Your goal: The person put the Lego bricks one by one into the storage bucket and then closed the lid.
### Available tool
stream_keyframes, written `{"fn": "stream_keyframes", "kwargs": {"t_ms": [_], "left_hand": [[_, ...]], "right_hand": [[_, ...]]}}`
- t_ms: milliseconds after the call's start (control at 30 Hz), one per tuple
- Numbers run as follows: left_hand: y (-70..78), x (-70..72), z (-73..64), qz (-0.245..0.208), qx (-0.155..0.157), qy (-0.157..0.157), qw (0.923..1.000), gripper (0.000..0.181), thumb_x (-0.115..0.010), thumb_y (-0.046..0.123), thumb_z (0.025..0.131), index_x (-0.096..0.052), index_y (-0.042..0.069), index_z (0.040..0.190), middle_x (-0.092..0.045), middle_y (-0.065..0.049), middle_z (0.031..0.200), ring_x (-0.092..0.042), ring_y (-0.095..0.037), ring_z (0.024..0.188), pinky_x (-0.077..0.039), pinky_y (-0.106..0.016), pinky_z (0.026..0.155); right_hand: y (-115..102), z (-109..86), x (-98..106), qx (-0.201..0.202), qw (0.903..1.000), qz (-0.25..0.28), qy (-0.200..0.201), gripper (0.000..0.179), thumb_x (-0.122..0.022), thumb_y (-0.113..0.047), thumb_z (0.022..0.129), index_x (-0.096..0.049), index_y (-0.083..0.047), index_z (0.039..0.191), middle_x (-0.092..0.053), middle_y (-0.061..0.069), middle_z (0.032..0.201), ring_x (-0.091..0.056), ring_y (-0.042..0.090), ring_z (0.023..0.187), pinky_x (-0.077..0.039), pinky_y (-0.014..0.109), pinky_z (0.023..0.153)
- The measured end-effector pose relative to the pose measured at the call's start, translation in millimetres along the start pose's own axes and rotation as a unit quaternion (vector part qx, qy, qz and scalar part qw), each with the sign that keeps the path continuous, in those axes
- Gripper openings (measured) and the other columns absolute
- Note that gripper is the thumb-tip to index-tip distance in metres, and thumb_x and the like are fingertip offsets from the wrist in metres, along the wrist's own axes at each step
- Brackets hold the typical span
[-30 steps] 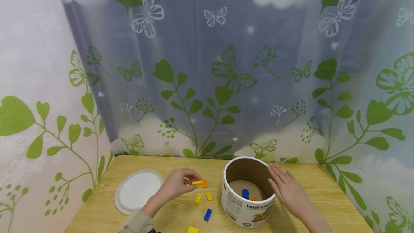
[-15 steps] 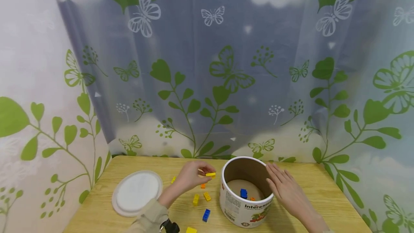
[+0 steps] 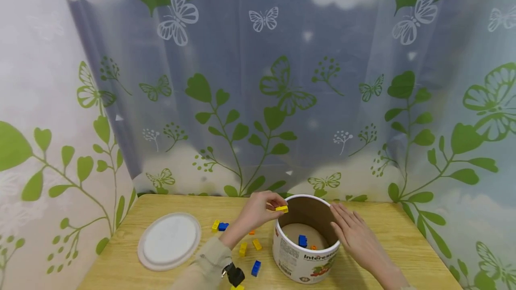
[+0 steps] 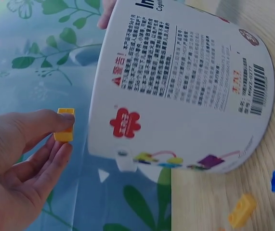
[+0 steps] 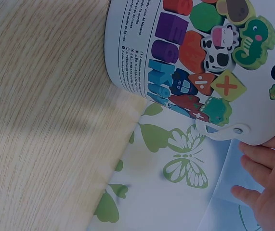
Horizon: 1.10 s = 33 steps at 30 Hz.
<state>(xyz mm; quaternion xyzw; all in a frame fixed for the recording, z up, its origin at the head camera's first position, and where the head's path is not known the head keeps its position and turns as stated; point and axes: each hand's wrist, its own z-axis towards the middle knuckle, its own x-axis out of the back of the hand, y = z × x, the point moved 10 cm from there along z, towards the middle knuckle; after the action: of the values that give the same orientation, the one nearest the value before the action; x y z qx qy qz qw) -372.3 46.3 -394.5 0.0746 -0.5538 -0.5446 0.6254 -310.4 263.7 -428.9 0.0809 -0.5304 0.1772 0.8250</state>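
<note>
My left hand (image 3: 258, 211) pinches a yellow toy brick (image 3: 281, 209) between thumb and fingers, at the left rim of a round white bucket (image 3: 291, 258). In the left wrist view that brick (image 4: 64, 126) is beside the bucket's printed wall (image 4: 176, 91). My right hand (image 3: 356, 236) lies with straight fingers against the bucket's right rim; the right wrist view shows its fingers (image 5: 257, 154) near the bucket's handle tab (image 5: 224, 131). Inside the bucket are a blue brick (image 3: 303, 240) and a small orange piece (image 3: 313, 247).
On the wooden table lie loose yellow bricks (image 3: 243, 249), a blue brick (image 3: 255, 268) and, farther left, another blue brick (image 3: 223, 226) beside a yellow one (image 3: 215, 225). A round white lid (image 3: 171, 240) lies at the left. A patterned curtain (image 3: 258, 102) stands behind the table.
My left hand has lifted the yellow brick from among the loose bricks and carried it right to the bucket's rim. The right hand has stayed on the bucket.
</note>
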Motion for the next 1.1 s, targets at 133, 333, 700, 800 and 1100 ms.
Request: {"fn": "stream_keyframes", "kwargs": {"t_ms": [133,333,700,800,1100], "left_hand": [[4.1,-10.7,9.6,-0.005,0.000,-0.002,1.0000,0.015,-0.078,0.003,0.088,-0.076,0.009,0.101,-0.073,-0.004,0.099,-0.067,-0.016,0.087,-0.057,-0.017,0.075],[6.1,-24.9,22.4,0.003,0.006,0.000,1.0000,0.014,-0.080,0.004,0.087,-0.076,0.008,0.100,-0.070,-0.004,0.096,-0.066,-0.012,0.084,-0.056,-0.015,0.073],[6.3,-43.9,38.9,0.030,-0.008,-0.011,0.9995,0.015,-0.080,0.004,0.086,-0.077,0.008,0.100,-0.072,-0.004,0.096,-0.067,-0.010,0.082,-0.054,-0.014,0.072],[4.9,-48.2,41.7,0.039,-0.012,-0.014,0.9991,0.014,-0.080,0.003,0.086,-0.077,0.008,0.099,-0.072,-0.005,0.094,-0.067,-0.010,0.081,-0.054,-0.014,0.071],[1.4,-57.0,42.0,0.072,-0.010,-0.024,0.9971,0.014,-0.080,0.005,0.086,-0.076,0.010,0.099,-0.073,-0.002,0.092,-0.065,-0.005,0.078,-0.053,-0.014,0.070]], "right_hand": [[-0.2,-0.3,0.0,0.002,1.0000,0.001,0.003,0.050,-0.058,-0.022,0.103,-0.051,-0.002,0.148,-0.051,0.015,0.151,-0.046,0.036,0.140,-0.038,0.057,0.114],[0.4,-0.6,-0.4,0.000,1.0000,0.001,0.002,0.049,-0.057,-0.023,0.104,-0.051,-0.002,0.148,-0.051,0.015,0.151,-0.046,0.035,0.140,-0.038,0.058,0.114],[3.0,-0.5,-3.7,-0.012,0.9998,0.011,-0.012,0.050,-0.053,-0.026,0.106,-0.049,-0.003,0.150,-0.049,0.014,0.153,-0.043,0.034,0.142,-0.034,0.058,0.116],[3.2,-0.5,-3.9,-0.011,0.9998,0.008,-0.012,0.050,-0.053,-0.026,0.106,-0.048,-0.003,0.150,-0.049,0.013,0.153,-0.043,0.034,0.142,-0.034,0.058,0.116],[1.4,-0.7,-1.5,-0.005,1.0000,0.005,-0.004,0.049,-0.054,-0.025,0.105,-0.050,-0.003,0.149,-0.050,0.014,0.152,-0.045,0.034,0.141,-0.036,0.058,0.115]]}}
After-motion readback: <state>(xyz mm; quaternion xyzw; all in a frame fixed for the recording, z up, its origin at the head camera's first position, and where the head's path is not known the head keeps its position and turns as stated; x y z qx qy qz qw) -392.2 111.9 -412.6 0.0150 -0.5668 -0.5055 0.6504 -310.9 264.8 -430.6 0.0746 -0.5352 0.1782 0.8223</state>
